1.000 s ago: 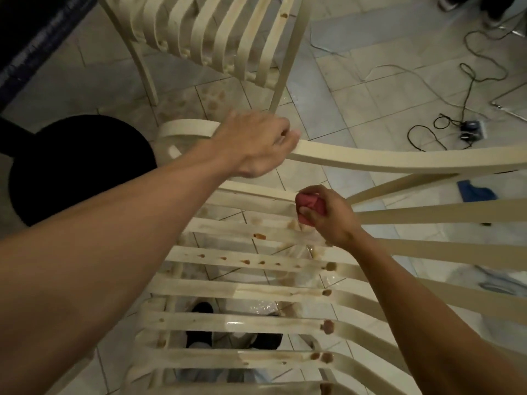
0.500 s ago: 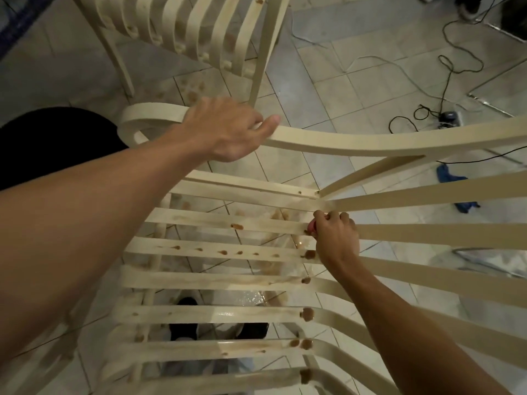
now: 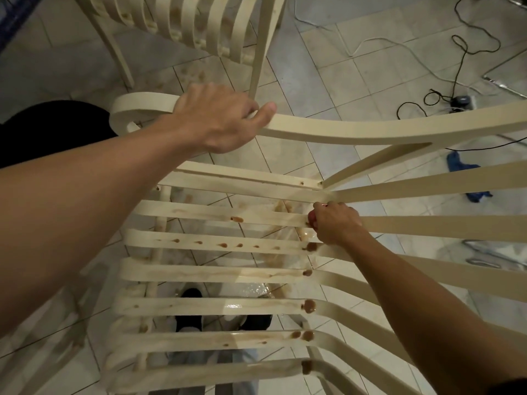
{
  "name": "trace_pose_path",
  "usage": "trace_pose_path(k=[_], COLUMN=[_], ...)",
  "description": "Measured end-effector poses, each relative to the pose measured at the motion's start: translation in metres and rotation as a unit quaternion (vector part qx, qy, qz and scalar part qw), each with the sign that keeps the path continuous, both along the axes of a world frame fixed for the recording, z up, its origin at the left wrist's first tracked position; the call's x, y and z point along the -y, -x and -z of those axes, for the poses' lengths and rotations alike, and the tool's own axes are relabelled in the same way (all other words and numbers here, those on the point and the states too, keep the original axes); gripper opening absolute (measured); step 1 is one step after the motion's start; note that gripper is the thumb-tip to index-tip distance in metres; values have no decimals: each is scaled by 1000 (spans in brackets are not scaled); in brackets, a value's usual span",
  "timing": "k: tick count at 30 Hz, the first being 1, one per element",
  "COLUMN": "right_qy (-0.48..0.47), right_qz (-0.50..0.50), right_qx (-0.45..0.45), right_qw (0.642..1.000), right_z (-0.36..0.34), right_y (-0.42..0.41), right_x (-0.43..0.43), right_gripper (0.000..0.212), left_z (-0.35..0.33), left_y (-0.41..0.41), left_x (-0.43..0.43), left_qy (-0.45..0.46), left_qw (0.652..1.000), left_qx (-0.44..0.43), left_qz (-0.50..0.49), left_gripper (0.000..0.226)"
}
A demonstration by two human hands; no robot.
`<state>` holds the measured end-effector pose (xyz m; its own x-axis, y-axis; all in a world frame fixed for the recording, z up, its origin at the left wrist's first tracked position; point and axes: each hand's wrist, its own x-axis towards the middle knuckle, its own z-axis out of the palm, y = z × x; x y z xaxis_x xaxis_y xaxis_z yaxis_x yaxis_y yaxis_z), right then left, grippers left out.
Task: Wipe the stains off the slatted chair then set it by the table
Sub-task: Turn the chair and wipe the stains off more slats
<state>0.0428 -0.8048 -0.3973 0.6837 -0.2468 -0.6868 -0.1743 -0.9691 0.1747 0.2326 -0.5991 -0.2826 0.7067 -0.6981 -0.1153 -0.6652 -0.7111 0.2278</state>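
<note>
Cream slatted chair (image 3: 216, 273), seat slats dotted with brown stains (image 3: 308, 305), wet sheen.

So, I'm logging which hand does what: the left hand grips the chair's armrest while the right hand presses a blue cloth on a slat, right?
Wrong colour: the head view shows that the cloth in the right hand is red, not blue. The left hand does grip the armrest, and the right presses on a slat.

left hand (image 3: 219, 118) stretched forward, curled in a grip; right hand (image 3: 336, 222) clenched, knuckles up
</note>
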Motion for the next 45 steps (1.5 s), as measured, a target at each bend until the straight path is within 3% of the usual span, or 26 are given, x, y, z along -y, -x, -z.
trace_pose_path(k=[6, 11, 14, 22, 26, 30, 36, 45], right_qy=[-56, -106, -142, -262, -234, -147, -52, -154], right_qz=[60, 92, 105, 144, 102, 81, 47, 133], right_qx=[42, 53, 84, 167, 186, 93, -2, 57], right_qw=[996, 989, 981, 940, 949, 981, 998, 977], right_z=[6, 8, 11, 28, 28, 21, 14, 22], right_y=[-2, 4, 1, -2, 7, 10, 3, -1], right_x=[-5, -11, -27, -72, -61, -31, -7, -33], right_gripper=[31, 46, 41, 38, 39, 48, 42, 32], left_z=[2, 4, 3, 2, 3, 1, 0, 1], left_y=[1, 1, 1, 3, 1, 1, 4, 3], left_x=[1, -1, 0, 0, 0, 0, 0, 1], left_qy=[-2, 7, 11, 8, -2, -5, 3, 13], left_qw=[1000, 1000, 1000, 1000, 1000, 1000, 1000, 1000], left_qx=[14, 25, 25, 16, 19, 20, 14, 5], left_qz=[5, 10, 8, 3, 5, 9, 2, -5], left_gripper=[64, 65, 63, 61, 64, 61, 59, 62])
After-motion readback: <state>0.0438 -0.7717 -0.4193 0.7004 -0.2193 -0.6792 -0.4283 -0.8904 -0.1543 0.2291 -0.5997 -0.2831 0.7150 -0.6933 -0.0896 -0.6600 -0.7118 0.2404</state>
